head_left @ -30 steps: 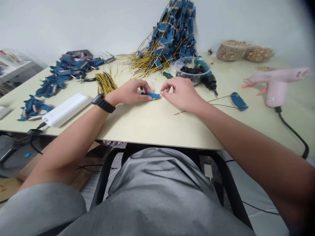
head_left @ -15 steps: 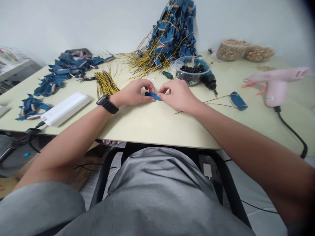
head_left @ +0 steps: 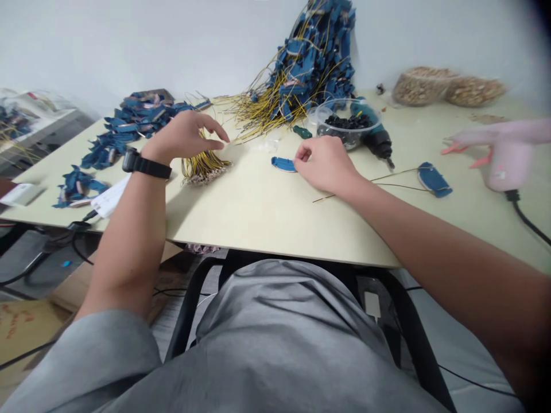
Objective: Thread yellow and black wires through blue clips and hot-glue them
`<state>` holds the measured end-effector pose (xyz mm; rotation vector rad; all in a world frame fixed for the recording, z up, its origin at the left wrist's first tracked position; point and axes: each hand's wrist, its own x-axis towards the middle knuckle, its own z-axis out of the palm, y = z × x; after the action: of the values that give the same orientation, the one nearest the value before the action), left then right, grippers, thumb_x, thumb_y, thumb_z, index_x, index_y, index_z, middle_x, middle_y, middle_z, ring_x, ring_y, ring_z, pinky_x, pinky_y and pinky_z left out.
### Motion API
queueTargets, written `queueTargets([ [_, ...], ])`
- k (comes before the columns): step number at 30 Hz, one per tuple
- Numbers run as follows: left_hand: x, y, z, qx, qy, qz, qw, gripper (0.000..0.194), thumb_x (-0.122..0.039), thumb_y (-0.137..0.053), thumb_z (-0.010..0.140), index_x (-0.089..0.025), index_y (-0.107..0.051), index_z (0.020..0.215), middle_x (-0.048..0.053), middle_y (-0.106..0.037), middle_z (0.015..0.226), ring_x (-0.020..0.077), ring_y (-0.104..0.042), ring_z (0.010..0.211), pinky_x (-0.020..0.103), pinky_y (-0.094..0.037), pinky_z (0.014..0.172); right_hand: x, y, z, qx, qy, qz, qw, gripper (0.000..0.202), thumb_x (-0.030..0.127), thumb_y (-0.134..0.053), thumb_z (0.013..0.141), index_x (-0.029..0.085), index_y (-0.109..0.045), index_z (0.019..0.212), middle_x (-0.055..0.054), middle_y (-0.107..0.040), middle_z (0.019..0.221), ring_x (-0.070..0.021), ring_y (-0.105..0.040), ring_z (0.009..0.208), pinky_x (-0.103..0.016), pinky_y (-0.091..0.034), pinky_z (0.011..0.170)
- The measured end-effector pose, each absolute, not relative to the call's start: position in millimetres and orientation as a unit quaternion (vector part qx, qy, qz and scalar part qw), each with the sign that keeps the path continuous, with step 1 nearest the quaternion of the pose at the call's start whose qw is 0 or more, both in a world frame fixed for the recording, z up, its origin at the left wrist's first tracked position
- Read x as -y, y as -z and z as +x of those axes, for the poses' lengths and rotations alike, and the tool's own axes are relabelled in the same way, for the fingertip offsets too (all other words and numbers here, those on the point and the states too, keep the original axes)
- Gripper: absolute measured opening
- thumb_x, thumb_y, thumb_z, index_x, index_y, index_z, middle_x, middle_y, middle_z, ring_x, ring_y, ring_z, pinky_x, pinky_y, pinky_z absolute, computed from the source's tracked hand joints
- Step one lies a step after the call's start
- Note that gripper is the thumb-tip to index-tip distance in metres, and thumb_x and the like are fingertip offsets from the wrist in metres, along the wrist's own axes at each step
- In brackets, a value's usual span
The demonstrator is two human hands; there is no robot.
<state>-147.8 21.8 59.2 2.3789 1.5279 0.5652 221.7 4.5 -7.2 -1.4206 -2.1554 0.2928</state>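
Note:
My right hand (head_left: pixel 323 163) pinches the right end of a small blue curved plastic piece (head_left: pixel 283 164) at the table's middle. My left hand (head_left: pixel 191 135) is away to the left, its fingers apart and holding nothing, above a bundle of yellow and black wires (head_left: pixel 202 166). Light-coloured ends of the bundle point toward me. To the right of my right forearm, a second blue piece (head_left: pixel 434 179) lies with two thin wires running from it toward that arm.
A heap of blue pieces with wires (head_left: pixel 316 63) rises at the back. Nearby are a clear tub of black parts (head_left: pixel 340 135), a dark power tool (head_left: pixel 376 140), and a pink glue gun (head_left: pixel 501 155). More blue pieces (head_left: pixel 133 123) lie left, beside a white box (head_left: pixel 109 198).
My left hand has let go of the blue piece and moved left over the wire bundle. My right hand stays at the piece. The view has shifted slightly left.

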Motion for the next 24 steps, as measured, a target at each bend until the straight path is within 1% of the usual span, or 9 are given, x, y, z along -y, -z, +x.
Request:
queueTargets([
  [2,-26,-55,-155,-0.535,-0.158,0.817,0.146,0.069,-0.093,-0.088,0.089,-0.028,-0.093,0.11,-0.001,-0.092,0.114,0.0263,-0.071,0.113,0.051,-0.052,0.115,-4,8,221,0.799,-0.114,-0.524,0.272,0.008,0.031,-0.092,0.106,0.025,-0.096,0.102,-0.017,-0.094,0.115,-0.0416,-0.084,0.113,-0.058,-0.063,0.108],
  [4,-29,-51,-156,-0.542,-0.132,0.816,0.151,0.072,-0.095,-0.088,0.086,-0.028,-0.095,0.112,-0.002,-0.093,0.113,0.026,-0.073,0.113,0.05,-0.054,0.114,-3,9,221,0.798,-0.115,-0.523,0.276,0.011,0.033,-0.091,0.106,0.023,-0.097,0.103,-0.018,-0.094,0.115,-0.0413,-0.083,0.113,-0.058,-0.063,0.109],
  [5,-31,-50,-155,-0.542,-0.123,0.817,0.153,0.073,-0.096,-0.089,0.084,-0.029,-0.096,0.111,-0.002,-0.094,0.111,0.0264,-0.074,0.112,0.05,-0.054,0.113,-3,10,221,0.798,-0.115,-0.523,0.278,0.011,0.034,-0.091,0.106,0.026,-0.097,0.103,-0.017,-0.094,0.115,-0.0416,-0.083,0.113,-0.059,-0.063,0.109],
  [8,-33,-51,-156,-0.537,-0.104,0.822,0.156,0.065,-0.094,-0.09,0.08,-0.035,-0.098,0.103,0.0,-0.094,0.104,0.0297,-0.078,0.106,0.05,-0.057,0.106,-4,12,221,0.8,-0.115,-0.517,0.284,0.009,0.042,-0.09,0.106,0.04,-0.095,0.099,-0.009,-0.093,0.112,-0.0436,-0.082,0.113,-0.063,-0.066,0.107],
  [9,-33,-53,-157,-0.537,-0.098,0.824,0.154,0.062,-0.093,-0.09,0.081,-0.035,-0.098,0.103,0.001,-0.093,0.103,0.0304,-0.078,0.104,0.05,-0.057,0.105,-5,13,221,0.799,-0.116,-0.515,0.287,0.01,0.043,-0.09,0.106,0.041,-0.095,0.098,-0.009,-0.093,0.112,-0.0439,-0.082,0.112,-0.064,-0.066,0.107],
  [14,-32,-56,-165,-0.56,-0.066,0.814,0.137,0.062,-0.088,-0.091,0.078,-0.034,-0.1,0.107,0.0,-0.094,0.102,0.0285,-0.078,0.1,0.05,-0.058,0.104,-4,15,220,0.798,-0.115,-0.508,0.303,0.014,0.034,-0.091,0.108,0.023,-0.096,0.101,-0.018,-0.092,0.112,-0.0394,-0.08,0.109,-0.057,-0.06,0.106],
  [18,-40,-48,-167,-0.557,-0.08,0.813,0.148,0.045,-0.076,-0.092,0.076,-0.038,-0.1,0.096,0.002,-0.095,0.099,0.0317,-0.083,0.097,0.048,-0.06,0.1,-3,14,220,0.797,-0.115,-0.509,0.304,0.01,0.032,-0.092,0.108,0.025,-0.095,0.1,-0.016,-0.092,0.11,-0.0377,-0.079,0.106,-0.055,-0.06,0.102],
  [21,-45,-40,-165,-0.539,-0.101,0.824,0.142,0.038,-0.072,-0.091,0.078,-0.039,-0.1,0.093,0.001,-0.093,0.092,0.0298,-0.082,0.092,0.045,-0.061,0.099,-3,14,220,0.798,-0.111,-0.51,0.301,0.008,0.029,-0.092,0.106,0.028,-0.095,0.099,-0.014,-0.092,0.111,-0.0391,-0.081,0.108,-0.056,-0.062,0.101],
  [24,-46,-35,-160,-0.535,-0.108,0.826,0.139,0.035,-0.068,-0.092,0.078,-0.037,-0.099,0.091,0.001,-0.091,0.087,0.0292,-0.081,0.09,0.044,-0.061,0.098,-3,13,219,0.797,-0.106,-0.516,0.297,0.007,0.022,-0.091,0.105,0.024,-0.096,0.102,-0.016,-0.093,0.113,-0.0389,-0.082,0.11,-0.056,-0.061,0.104],
])
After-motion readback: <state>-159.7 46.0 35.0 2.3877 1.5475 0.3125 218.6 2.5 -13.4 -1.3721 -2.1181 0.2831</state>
